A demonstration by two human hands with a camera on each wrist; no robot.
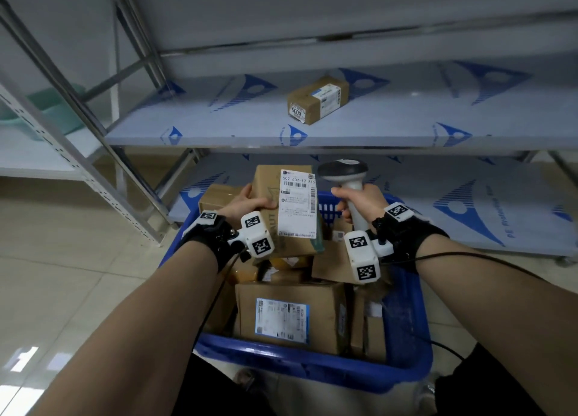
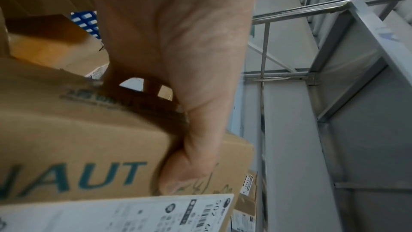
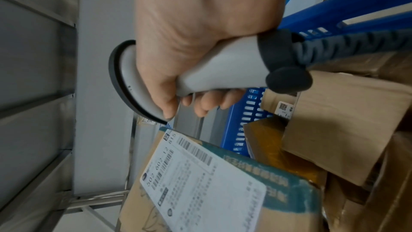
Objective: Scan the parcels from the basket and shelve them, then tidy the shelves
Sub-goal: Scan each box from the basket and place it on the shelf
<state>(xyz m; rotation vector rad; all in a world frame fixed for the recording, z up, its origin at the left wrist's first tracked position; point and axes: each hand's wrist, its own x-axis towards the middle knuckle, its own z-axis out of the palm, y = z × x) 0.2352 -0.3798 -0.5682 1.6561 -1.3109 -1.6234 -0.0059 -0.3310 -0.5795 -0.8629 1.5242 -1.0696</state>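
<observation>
My left hand (image 1: 250, 201) grips a brown cardboard parcel (image 1: 269, 190) by its left side, thumb on the top face, above the blue basket (image 1: 403, 315). The parcel's white shipping label (image 1: 298, 207) faces up. In the left wrist view the thumb (image 2: 189, 170) lies across the parcel (image 2: 78, 147) with teal lettering. My right hand (image 1: 359, 201) holds a grey and white barcode scanner (image 1: 345, 173) by its handle, its head just right of the label. The right wrist view shows that hand (image 3: 196, 41) wrapped round the scanner (image 3: 223, 70), above the label (image 3: 200, 177).
Several more cardboard parcels (image 1: 291, 315) fill the basket on the tiled floor. One small labelled parcel (image 1: 317, 102) lies on the middle shelf (image 1: 219, 130), which has bare room on both sides. A metal upright (image 1: 62, 152) stands to the left. A lower shelf (image 1: 469, 215) sits behind the basket.
</observation>
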